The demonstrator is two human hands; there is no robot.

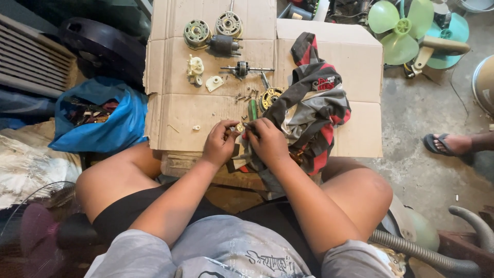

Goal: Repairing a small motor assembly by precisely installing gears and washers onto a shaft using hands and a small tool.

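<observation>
With the fan motor already in pieces across the cardboard [216,116], my left hand [218,145] and right hand [267,143] pinch a small brass part [240,127] at its near edge, nothing yet reassembled.

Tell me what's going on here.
A seated person works over a flattened cardboard sheet. The left hand and right hand meet on a small brass-coloured part beside a red, black and grey cloth. Motor parts lie farther up: two stators, a rotor shaft, loose screws. A green fan blade lies on the floor.
</observation>
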